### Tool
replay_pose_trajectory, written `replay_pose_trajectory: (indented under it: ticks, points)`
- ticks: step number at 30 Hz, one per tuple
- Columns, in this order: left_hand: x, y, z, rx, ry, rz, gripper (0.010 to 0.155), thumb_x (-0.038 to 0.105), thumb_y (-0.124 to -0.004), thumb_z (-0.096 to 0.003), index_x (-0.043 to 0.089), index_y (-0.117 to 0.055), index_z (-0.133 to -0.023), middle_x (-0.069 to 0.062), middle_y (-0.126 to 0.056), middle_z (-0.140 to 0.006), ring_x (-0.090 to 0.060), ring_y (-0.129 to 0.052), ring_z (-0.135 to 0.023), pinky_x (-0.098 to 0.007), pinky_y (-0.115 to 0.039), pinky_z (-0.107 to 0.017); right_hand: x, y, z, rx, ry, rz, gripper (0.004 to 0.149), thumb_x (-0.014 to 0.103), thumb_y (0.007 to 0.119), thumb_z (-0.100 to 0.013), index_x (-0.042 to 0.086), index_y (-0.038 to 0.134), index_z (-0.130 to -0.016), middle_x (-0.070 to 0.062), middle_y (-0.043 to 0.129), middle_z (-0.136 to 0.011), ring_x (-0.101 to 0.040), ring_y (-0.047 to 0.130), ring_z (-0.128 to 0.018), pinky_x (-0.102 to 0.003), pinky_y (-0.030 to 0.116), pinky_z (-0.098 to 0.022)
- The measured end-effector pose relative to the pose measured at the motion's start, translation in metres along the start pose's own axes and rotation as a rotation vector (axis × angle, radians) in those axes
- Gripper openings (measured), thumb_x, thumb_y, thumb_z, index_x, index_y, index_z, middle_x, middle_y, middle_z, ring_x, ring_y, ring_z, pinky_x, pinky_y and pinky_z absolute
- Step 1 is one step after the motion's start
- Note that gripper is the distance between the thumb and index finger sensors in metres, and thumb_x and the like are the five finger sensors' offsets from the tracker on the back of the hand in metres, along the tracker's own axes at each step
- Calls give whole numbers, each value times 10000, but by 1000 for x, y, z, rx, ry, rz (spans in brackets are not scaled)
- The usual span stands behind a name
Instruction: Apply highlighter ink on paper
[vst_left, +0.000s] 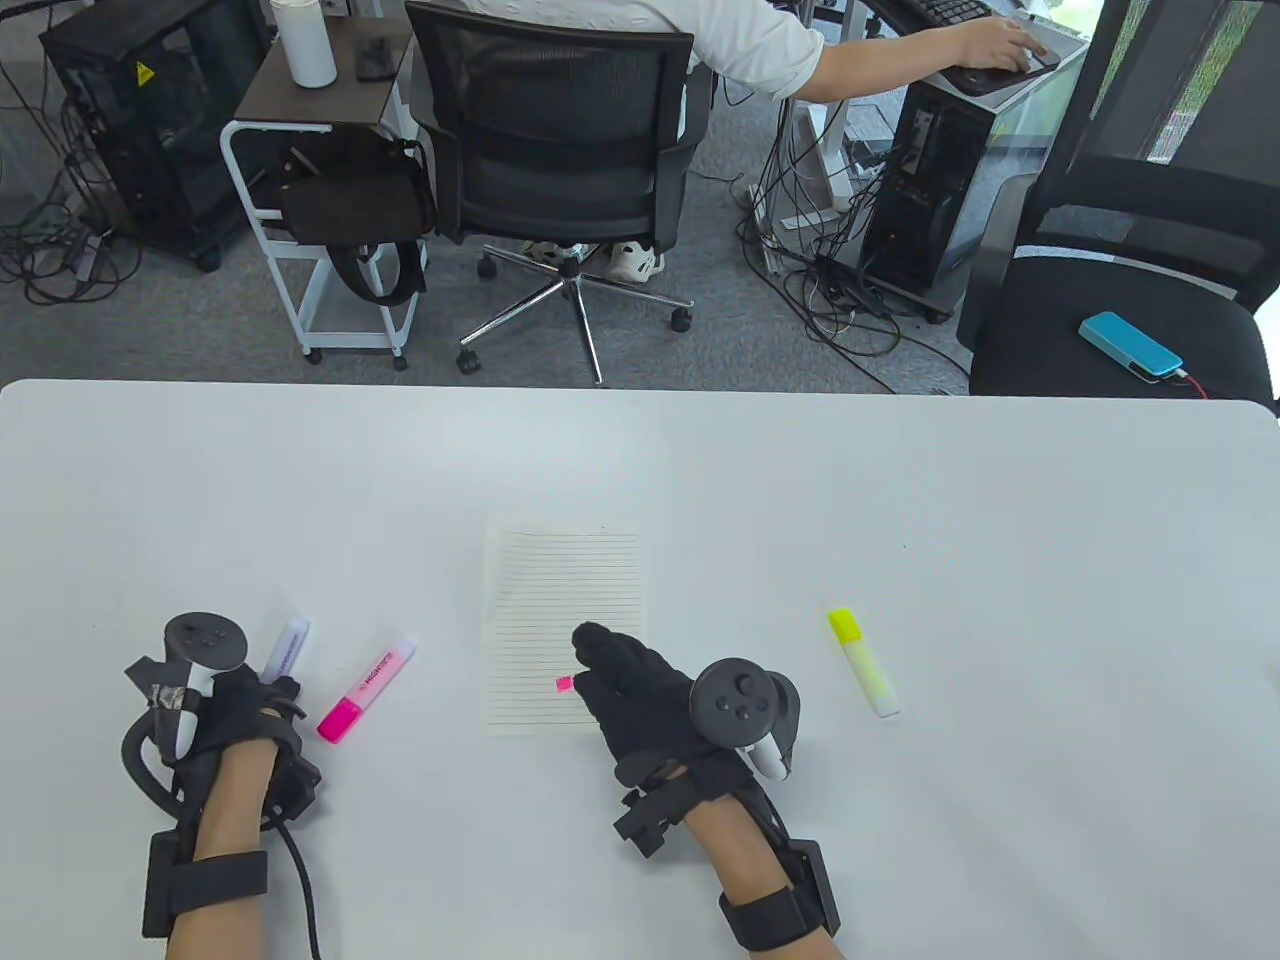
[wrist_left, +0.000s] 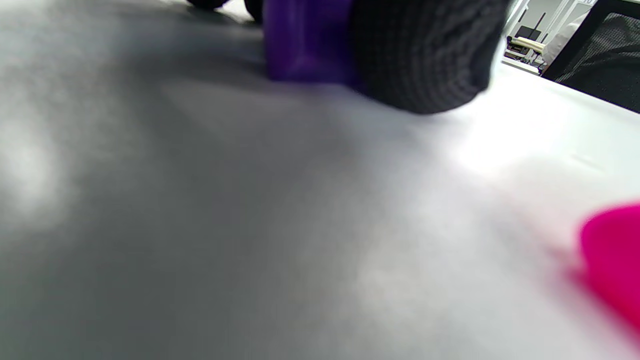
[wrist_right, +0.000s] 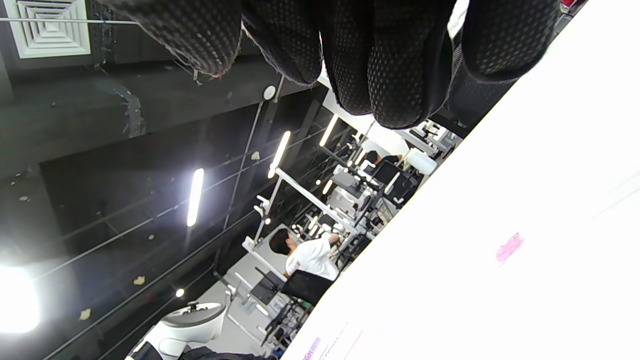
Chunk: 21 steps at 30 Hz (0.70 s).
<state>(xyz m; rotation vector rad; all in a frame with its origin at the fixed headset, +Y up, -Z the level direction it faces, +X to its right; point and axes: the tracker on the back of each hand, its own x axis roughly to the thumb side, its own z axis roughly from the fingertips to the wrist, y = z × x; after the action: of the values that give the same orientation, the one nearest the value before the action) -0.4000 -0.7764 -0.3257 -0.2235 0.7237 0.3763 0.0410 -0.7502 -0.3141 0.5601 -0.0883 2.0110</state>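
A lined sheet of paper (vst_left: 563, 610) lies mid-table with a small pink mark (vst_left: 565, 684) near its lower edge; the mark (wrist_right: 509, 247) also shows in the right wrist view. My right hand (vst_left: 598, 648) hovers over the sheet's lower right, fingers (wrist_right: 380, 65) loosely together and holding nothing. A capped pink highlighter (vst_left: 365, 690) lies left of the paper, and a yellow highlighter (vst_left: 863, 662) lies to the right. My left hand (vst_left: 245, 700) rests at the left on a purple highlighter (vst_left: 286, 648), gloved fingers (wrist_left: 425, 55) pressed against its purple end (wrist_left: 305, 40).
The white table (vst_left: 900, 500) stretches wide around the paper. Beyond its far edge are an office chair (vst_left: 560, 150), a small cart (vst_left: 320, 200) and a second chair (vst_left: 1120, 310) with a blue device on its seat. A person sits at a desk behind.
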Motion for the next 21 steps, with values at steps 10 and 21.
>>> replay_pose_trajectory:
  ticks: [10, 21]
  points:
    - [25, 26, 47, 263, -215, 56, 548, 403, -858, -403, 209, -674, -881, -75, -655, -1036, -411, -647, -984, -689, -432, -718, 0, -1, 0, -2, -1, 5, 540, 421, 735, -542, 180, 655, -1018, -199, 737, -1005, -459, 823, -769, -675, 640, -590]
    - [84, -9, 110, -58, -781, 318, 541, 423, -870, -383, 227, -718, -864, 7, -926, -787, -270, -992, -722, -596, -702, -648, 3, 2, 0, 10, -9, 50, 584, 375, 774, -537, 246, 569, -1068, -181, 741, -1023, -459, 814, -792, -679, 639, -593]
